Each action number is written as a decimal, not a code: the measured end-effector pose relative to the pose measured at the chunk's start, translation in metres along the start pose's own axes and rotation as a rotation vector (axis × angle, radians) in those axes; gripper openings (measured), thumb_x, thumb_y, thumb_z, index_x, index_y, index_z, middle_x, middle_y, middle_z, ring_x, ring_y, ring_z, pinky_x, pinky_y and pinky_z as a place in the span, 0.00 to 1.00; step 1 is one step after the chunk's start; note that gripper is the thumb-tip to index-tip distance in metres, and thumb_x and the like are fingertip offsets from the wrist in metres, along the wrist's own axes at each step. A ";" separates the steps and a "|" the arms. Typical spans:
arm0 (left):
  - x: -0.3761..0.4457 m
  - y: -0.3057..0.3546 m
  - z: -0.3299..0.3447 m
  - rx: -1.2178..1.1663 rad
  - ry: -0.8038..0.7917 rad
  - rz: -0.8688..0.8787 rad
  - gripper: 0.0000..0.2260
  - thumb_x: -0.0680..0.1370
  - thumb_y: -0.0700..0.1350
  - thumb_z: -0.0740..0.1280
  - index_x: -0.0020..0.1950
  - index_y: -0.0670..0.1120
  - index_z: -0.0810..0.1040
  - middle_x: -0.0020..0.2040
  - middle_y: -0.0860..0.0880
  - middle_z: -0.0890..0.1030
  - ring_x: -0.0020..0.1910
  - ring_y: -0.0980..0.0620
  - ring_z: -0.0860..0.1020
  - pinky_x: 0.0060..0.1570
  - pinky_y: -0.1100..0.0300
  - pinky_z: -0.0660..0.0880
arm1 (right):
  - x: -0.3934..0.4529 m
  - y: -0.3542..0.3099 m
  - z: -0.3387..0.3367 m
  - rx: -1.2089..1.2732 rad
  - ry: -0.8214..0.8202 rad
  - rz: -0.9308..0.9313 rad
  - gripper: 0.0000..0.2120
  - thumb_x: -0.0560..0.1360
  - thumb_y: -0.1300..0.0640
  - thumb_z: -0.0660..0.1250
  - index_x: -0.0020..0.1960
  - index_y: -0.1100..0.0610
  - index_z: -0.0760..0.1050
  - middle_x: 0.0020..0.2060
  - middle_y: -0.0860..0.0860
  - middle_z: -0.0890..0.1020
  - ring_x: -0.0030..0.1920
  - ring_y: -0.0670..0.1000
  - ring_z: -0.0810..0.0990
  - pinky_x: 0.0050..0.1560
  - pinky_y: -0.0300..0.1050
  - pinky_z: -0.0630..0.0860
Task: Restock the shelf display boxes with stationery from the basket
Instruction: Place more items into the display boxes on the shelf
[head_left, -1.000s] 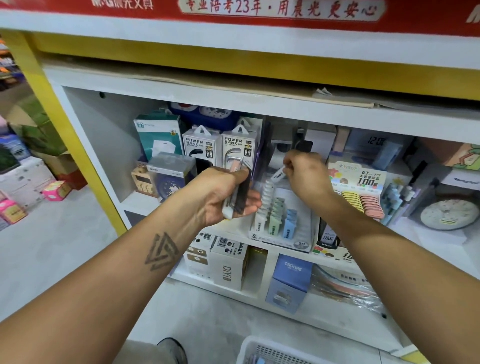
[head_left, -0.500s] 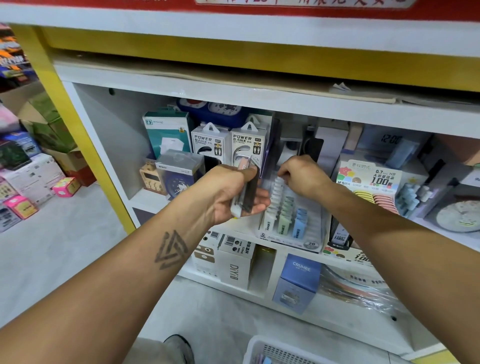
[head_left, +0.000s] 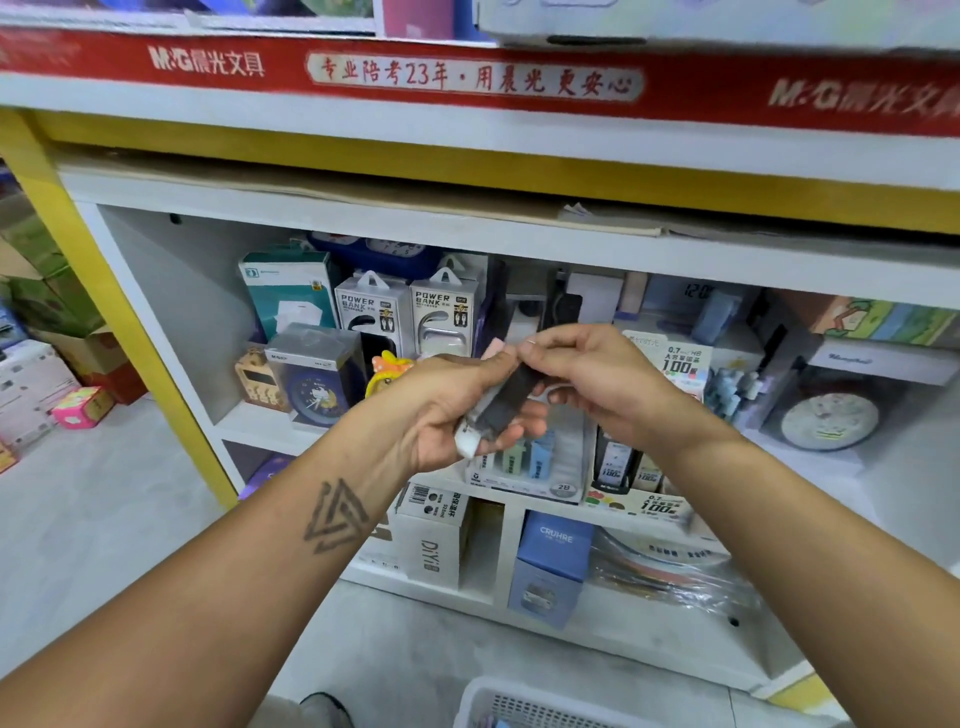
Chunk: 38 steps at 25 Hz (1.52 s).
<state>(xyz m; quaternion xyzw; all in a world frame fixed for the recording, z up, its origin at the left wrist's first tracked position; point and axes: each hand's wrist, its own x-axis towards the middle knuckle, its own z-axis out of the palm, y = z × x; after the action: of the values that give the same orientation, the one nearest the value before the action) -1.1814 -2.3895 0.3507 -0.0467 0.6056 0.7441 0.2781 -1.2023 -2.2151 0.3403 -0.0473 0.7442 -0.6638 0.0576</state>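
Observation:
My left hand (head_left: 452, 410) grips a small bundle of slim lead-refill cases (head_left: 496, 408), grey, black and pink, held in front of the shelf. My right hand (head_left: 597, 379) pinches the top end of the bundle with thumb and forefinger. Just behind and below both hands stands the clear display box (head_left: 563, 467) with white, green and blue refill cases standing in rows. The white basket (head_left: 498, 706) shows at the bottom edge of the view, on the floor.
Power bank packs (head_left: 410, 312) and a boxed blue clock (head_left: 317, 374) stand left of the display box. A pencil-lead display (head_left: 680, 364) and a round clock (head_left: 831, 421) stand to the right. Boxes fill the lower shelf (head_left: 550, 566). Cartons lie on the floor at far left.
My right hand left the display box and came back up to the bundle in my left hand. The view tilted upward, showing the red shelf banner.

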 end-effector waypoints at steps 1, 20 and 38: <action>0.000 -0.001 0.006 0.019 0.002 -0.004 0.20 0.82 0.55 0.61 0.60 0.39 0.77 0.40 0.38 0.84 0.29 0.47 0.82 0.22 0.62 0.76 | -0.007 0.000 -0.005 0.010 0.014 -0.023 0.06 0.76 0.58 0.73 0.49 0.60 0.84 0.40 0.57 0.83 0.34 0.48 0.78 0.32 0.37 0.72; 0.031 -0.013 0.080 0.197 0.123 0.073 0.13 0.83 0.49 0.60 0.50 0.42 0.79 0.31 0.48 0.75 0.24 0.53 0.66 0.21 0.68 0.58 | -0.078 0.004 -0.114 -0.623 0.231 -0.278 0.17 0.73 0.65 0.75 0.54 0.46 0.80 0.49 0.46 0.84 0.50 0.46 0.83 0.57 0.44 0.80; 0.016 -0.009 0.047 0.138 -0.038 0.084 0.12 0.82 0.36 0.61 0.65 0.39 0.73 0.39 0.37 0.82 0.28 0.47 0.74 0.23 0.64 0.67 | -0.067 0.033 -0.065 -1.130 0.136 -0.419 0.08 0.77 0.62 0.69 0.52 0.55 0.85 0.48 0.47 0.76 0.50 0.50 0.75 0.48 0.46 0.75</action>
<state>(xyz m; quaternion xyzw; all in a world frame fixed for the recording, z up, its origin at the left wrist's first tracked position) -1.1786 -2.3390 0.3488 0.0120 0.6516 0.7122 0.2606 -1.1452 -2.1381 0.3168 -0.1736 0.9584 -0.1647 -0.1558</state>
